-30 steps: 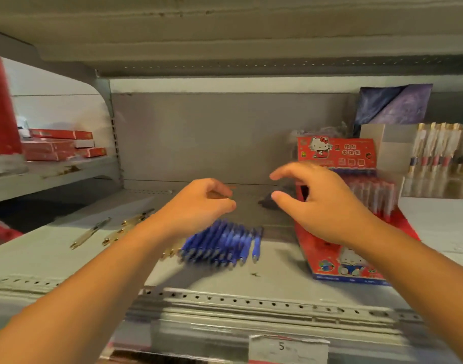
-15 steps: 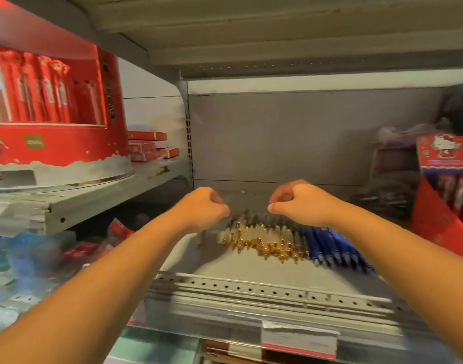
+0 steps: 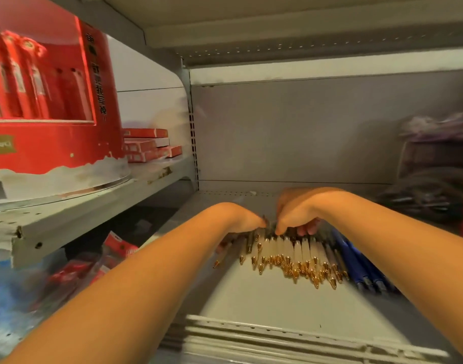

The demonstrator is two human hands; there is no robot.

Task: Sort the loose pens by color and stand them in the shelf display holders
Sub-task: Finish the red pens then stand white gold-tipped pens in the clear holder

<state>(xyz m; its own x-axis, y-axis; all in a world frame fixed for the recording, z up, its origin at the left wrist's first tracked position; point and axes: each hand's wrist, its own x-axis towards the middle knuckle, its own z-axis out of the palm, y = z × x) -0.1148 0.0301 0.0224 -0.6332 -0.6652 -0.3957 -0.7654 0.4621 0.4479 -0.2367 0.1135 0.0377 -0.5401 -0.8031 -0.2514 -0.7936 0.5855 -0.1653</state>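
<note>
Head view of a grey metal shelf (image 3: 264, 303) in the centre and lower part of the frame. A row of clear pens with gold tips (image 3: 290, 253) lies flat on it at centre, side by side, the tips pointing toward the lower edge of the frame and fanned unevenly. Touching the right end of this row lies a group of blue pens (image 3: 356, 264), also flat and partly covered by the right forearm.

Both hands meet at the far ends of the clear pens. The right hand (image 3: 296, 208) is bent down at the wrist; its grip is closed, thumb and curled fingers pinching the upper ends of several clear pens. The left hand (image 3: 241, 219) is curled over the left end of the row, and 1 fingertip shows beneath the wrist. Its grip is mostly hidden, so whether it holds a pen cannot be told.

In the upper left, a large red display box (image 3: 54, 143) stands on a neighbouring shelf (image 3: 94, 206), with a stack of small red boxes (image 3: 149, 145) behind it. A dark, blurred bundle (image 3: 422, 200) lies at the right edge.
</note>
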